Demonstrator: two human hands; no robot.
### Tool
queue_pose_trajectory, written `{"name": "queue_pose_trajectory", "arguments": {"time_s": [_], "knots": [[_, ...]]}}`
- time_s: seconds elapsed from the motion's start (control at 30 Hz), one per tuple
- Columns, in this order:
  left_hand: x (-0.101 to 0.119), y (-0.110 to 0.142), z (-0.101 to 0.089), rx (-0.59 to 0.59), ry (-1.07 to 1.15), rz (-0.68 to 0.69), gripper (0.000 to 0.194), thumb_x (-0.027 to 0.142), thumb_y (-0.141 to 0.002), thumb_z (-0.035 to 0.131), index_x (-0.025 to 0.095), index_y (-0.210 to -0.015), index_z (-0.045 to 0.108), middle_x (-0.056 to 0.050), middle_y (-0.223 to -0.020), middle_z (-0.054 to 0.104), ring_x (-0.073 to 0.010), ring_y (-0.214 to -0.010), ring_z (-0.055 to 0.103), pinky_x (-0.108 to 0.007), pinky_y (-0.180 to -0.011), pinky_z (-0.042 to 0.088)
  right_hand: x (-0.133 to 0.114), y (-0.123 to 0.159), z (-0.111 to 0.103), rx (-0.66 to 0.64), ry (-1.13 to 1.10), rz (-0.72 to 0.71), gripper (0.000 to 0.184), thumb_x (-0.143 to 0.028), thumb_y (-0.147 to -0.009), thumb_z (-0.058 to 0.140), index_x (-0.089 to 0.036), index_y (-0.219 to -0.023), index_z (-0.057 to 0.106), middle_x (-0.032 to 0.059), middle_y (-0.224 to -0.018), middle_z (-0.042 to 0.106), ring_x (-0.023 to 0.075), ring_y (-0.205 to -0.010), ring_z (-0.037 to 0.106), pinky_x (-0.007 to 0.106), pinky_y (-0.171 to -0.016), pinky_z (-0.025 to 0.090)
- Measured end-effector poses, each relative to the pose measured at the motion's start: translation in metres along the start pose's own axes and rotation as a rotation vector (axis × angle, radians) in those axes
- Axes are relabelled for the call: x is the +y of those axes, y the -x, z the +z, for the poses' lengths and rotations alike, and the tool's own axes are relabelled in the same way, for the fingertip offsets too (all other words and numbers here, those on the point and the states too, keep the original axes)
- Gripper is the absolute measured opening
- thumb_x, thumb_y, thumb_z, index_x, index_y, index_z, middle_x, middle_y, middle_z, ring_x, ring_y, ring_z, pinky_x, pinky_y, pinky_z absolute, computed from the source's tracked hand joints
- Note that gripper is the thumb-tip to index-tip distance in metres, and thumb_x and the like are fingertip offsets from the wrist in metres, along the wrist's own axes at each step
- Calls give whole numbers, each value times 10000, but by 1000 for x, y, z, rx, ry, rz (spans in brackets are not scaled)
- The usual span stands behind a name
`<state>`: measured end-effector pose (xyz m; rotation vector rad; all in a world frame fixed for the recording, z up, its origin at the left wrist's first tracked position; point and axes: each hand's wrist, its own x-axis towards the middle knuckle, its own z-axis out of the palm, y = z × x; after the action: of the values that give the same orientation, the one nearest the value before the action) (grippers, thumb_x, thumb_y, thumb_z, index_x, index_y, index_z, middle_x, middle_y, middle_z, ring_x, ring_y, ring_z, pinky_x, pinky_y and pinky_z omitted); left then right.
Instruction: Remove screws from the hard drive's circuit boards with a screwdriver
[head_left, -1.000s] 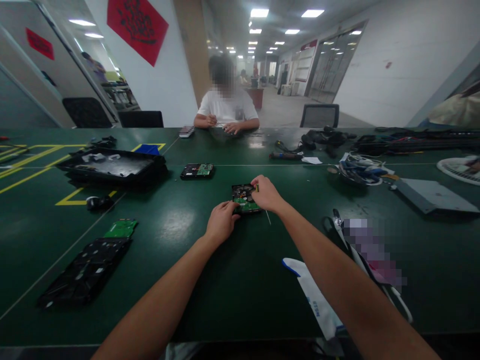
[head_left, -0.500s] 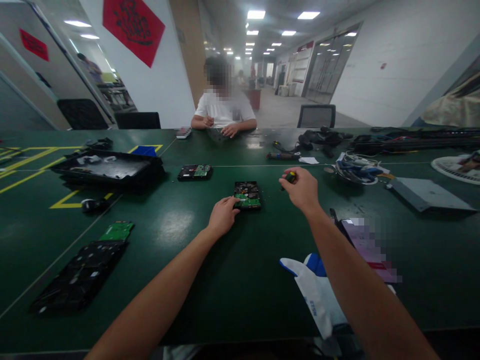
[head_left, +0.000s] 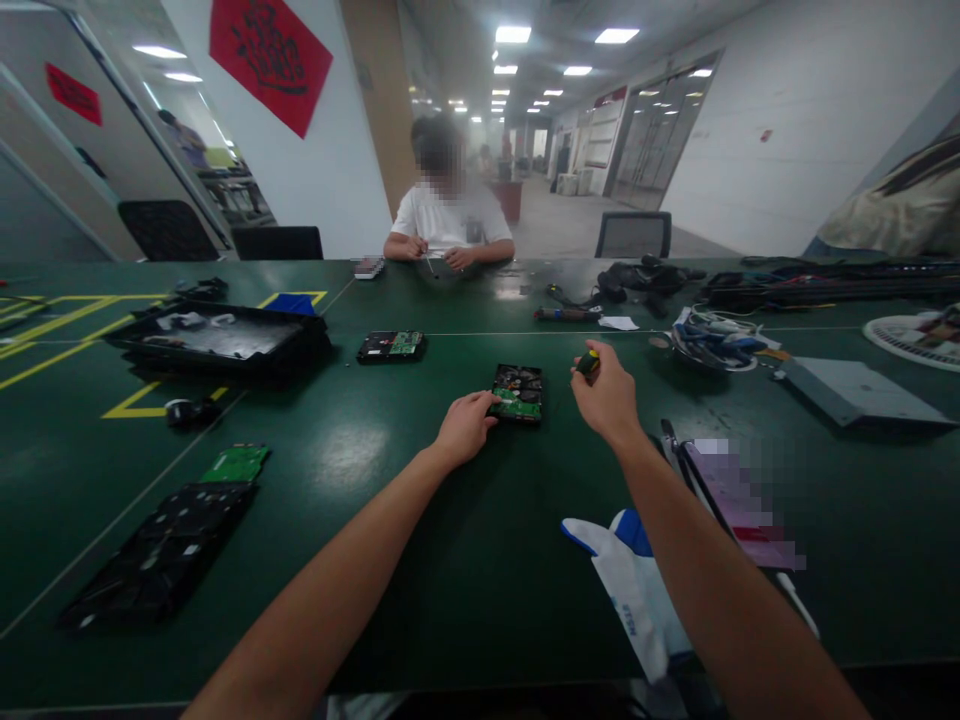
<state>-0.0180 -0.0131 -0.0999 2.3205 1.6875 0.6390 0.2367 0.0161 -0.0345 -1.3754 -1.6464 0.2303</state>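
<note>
A hard drive (head_left: 518,391) with a green circuit board lies face up on the green table (head_left: 465,560). My left hand (head_left: 466,427) rests at its near left corner, fingers curled against its edge. Just right of the drive, my right hand (head_left: 606,393) hovers above the table, closed on a small screwdriver (head_left: 586,364) with a dark and yellow handle.
A second hard drive (head_left: 391,346) lies further back. A black tray (head_left: 217,338) sits at the left, a black panel (head_left: 161,555) and green board (head_left: 238,463) at the near left. A white glove (head_left: 630,590) lies near my right arm. Cables (head_left: 716,338) are at the right. A person (head_left: 448,215) sits opposite.
My right hand lifted off the drive with the screwdriver and swung right, then came partly back. The drive and my left hand slid a little to the right.
</note>
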Motion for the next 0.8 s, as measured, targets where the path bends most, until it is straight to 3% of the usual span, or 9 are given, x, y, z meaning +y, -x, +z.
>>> {"name": "queue_pose_trajectory", "arguments": {"time_s": [0.23, 0.4, 0.57, 0.67, 0.73, 0.8], "knots": [[26, 9, 1, -15, -76, 6, 371, 255, -933, 592, 212, -1302, 591, -135, -1357, 615, -279, -1334, 512, -447, -1098, 393, -14, 1, 0, 121, -102, 31, 467, -302, -834, 642, -185, -1265, 506, 106, -1036, 709, 221, -823, 691, 390, -822, 557], [39, 18, 2, 3, -33, 32, 394, 303, -943, 573, 190, -1320, 573, -139, -1341, 623, -284, -1312, 518, -443, -1090, 412, -21, 14, 10, 102, -118, 76, 439, -382, -856, 641, -193, -1234, 521, 107, -1027, 698, 230, -829, 681, 385, -797, 556], [35, 24, 3, 7, 48, 50, 499, 326, -945, 559, 167, -1414, 491, -138, -1368, 602, -261, -1330, 499, -417, -1123, 393, -26, 22, 16, 57, -134, 101, 465, -398, -849, 653, -175, -1236, 524, 113, -1045, 691, 224, -833, 683, 369, -802, 547], [38, 28, -5, -10, 62, 55, 657, 393, -900, 621, 161, -1478, 410, -148, -1439, 543, -278, -1367, 464, -428, -1144, 376, -29, 26, 14, 19, -130, 113, 488, -413, -852, 647, -181, -1261, 516, 108, -1039, 696, 225, -844, 685, 368, -809, 541], [46, 30, -13, 27, 52, 68, 871, 505, -816, 704, 124, -1513, 344, -187, -1508, 461, -322, -1417, 397, -467, -1171, 336, -33, 30, 12, -22, -135, 115, 471, -424, -850, 648, -194, -1243, 529, 95, -1029, 700, 223, -851, 689, 365, -811, 542], [57, 31, -20, 74, 78, 94, 942, 562, -793, 712, 140, -1532, 307, -179, -1527, 440, -325, -1432, 377, -477, -1176, 330, -38, 35, 12, -73, -158, 113, 440, -426, -845, 654, -202, -1208, 544, 78, -1010, 705, 217, -847, 694, 356, -803, 548]]}}
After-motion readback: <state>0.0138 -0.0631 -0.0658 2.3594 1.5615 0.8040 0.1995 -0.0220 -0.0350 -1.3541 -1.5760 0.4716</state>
